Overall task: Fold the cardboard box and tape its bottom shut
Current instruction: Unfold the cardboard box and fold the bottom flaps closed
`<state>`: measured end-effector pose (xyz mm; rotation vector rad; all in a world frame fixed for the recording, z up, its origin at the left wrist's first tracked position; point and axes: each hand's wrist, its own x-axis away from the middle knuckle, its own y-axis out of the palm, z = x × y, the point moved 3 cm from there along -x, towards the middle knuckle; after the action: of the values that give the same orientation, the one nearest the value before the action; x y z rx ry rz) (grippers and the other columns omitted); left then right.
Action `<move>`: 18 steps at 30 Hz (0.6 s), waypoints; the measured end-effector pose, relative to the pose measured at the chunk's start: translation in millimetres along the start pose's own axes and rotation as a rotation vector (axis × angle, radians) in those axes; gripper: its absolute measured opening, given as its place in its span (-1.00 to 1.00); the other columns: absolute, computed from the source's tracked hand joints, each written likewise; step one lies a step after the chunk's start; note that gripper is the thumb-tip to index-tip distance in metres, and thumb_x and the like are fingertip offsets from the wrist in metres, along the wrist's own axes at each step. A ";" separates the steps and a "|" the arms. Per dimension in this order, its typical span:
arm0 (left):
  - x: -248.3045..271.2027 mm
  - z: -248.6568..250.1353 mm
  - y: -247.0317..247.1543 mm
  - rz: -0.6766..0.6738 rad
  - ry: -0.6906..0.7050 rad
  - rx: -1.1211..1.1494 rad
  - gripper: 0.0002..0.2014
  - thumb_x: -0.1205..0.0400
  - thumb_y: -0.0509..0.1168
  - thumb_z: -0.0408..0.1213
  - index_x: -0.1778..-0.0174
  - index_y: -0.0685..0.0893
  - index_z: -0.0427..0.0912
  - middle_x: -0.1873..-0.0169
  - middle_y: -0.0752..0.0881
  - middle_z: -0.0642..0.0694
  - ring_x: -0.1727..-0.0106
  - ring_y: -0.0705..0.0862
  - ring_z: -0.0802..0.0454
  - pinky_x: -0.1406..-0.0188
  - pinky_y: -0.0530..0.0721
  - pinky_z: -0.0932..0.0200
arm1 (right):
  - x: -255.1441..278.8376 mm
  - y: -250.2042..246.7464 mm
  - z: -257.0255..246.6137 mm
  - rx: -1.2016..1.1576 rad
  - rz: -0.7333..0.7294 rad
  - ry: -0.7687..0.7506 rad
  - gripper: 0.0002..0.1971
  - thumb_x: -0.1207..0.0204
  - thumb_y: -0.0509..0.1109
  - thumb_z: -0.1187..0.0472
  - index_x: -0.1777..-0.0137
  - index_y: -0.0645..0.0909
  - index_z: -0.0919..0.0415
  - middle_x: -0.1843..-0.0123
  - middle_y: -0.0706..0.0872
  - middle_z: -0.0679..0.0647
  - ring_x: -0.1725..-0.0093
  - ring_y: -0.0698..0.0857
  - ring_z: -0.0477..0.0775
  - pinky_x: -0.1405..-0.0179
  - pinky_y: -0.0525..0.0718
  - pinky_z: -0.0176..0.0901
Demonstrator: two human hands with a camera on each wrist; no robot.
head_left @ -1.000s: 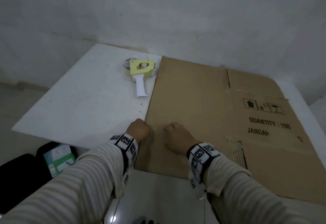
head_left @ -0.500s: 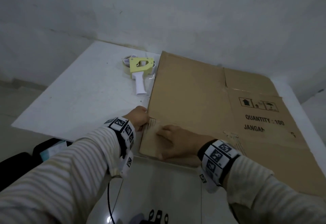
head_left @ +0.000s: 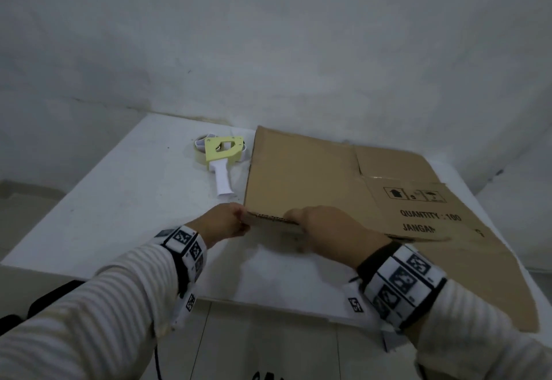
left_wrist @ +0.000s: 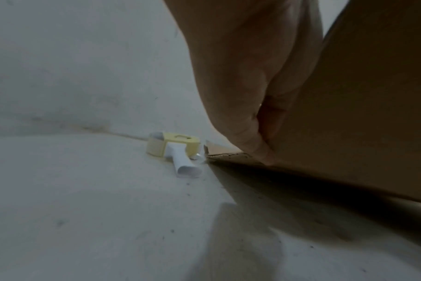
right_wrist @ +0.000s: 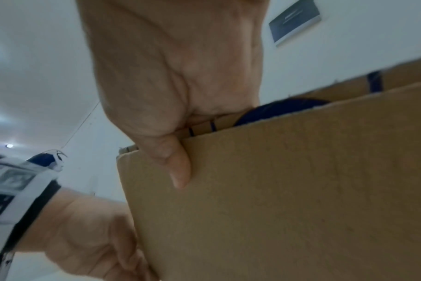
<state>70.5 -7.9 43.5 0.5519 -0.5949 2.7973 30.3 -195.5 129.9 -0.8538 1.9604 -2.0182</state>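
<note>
On the left of the white table [head_left: 113, 200] the tape dispenser [head_left: 222, 158] lies untouched, yellow frame away from the person, just beside the flattened cardboard box [head_left: 313, 176]; the box covers the table's right half, its near left edge lifted clear of the surface. The left hand [head_left: 222, 224] pinches that raised corner, fingers curled round the edge; the right hand [head_left: 331, 227] grips the same edge further right, thumb on one face, fingers on the other.

The step in hand looks like the opening: raising the flat box so it can be squared up; taping has not begun. The next move probably calls for pulling the two layers apart into a tube, then folding the bottom flaps.

The head view gives the whole layout and the printed panel; the left wrist view alone shows the shadowed gap under the lifted edge; the right wrist view alone shows the thumb [right_wrist: 178, 167] pressed flat on the cardboard and two layers at the edge.
</note>
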 end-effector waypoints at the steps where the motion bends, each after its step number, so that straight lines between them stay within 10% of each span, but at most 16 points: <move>1: -1.1 4.7 0.7 0.012 0.051 -0.155 -0.78 -0.54 0.28 -0.61 -0.08 0.65 -0.40 0.14 0.67 -0.21 0.11 0.67 -0.06 0.11 0.71 0.24 | 0.4 -5.4 2.0 0.010 0.031 0.005 -0.54 -0.50 0.27 0.44 -0.37 0.48 0.10 -0.02 0.73 0.20 0.08 0.68 0.22 0.26 0.59 -0.03; 6: -12.6 15.3 -4.1 0.115 0.278 -0.471 -0.65 -0.41 0.47 -0.21 -0.09 0.70 -0.21 -0.04 0.69 -0.17 -0.07 0.68 -0.13 -0.09 0.68 0.04 | 5.4 -39.0 6.8 0.073 0.191 0.013 -0.62 -0.55 0.25 0.34 -0.33 0.49 0.02 0.06 0.73 0.13 0.15 0.67 0.18 0.28 0.59 -0.06; 14: 10.7 68.4 -8.9 0.089 0.418 -0.372 -0.71 -0.64 0.28 -0.14 -0.24 0.69 -0.13 -0.20 0.70 -0.11 -0.24 0.63 -0.05 -0.33 0.57 -0.04 | 26.8 -99.6 26.8 0.069 0.444 0.099 -0.67 -0.53 0.21 0.34 -0.20 0.58 0.00 0.05 0.74 0.10 0.15 0.67 0.16 0.25 0.64 -0.04; 18: 12.6 94.6 -5.4 0.162 0.410 -0.301 -0.84 -0.66 0.26 -0.11 0.17 0.65 -0.06 0.25 0.65 0.05 0.08 0.61 -0.02 0.11 0.58 0.22 | 31.9 -123.8 39.2 0.099 0.605 0.091 -0.62 -0.50 0.24 0.40 -0.28 0.59 0.08 -0.04 0.73 0.15 0.05 0.66 0.26 0.17 0.53 -0.04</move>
<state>90.3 -41.9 130.6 -0.1323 -0.9722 2.7671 55.5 -233.0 255.8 -0.1120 1.8442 -1.7820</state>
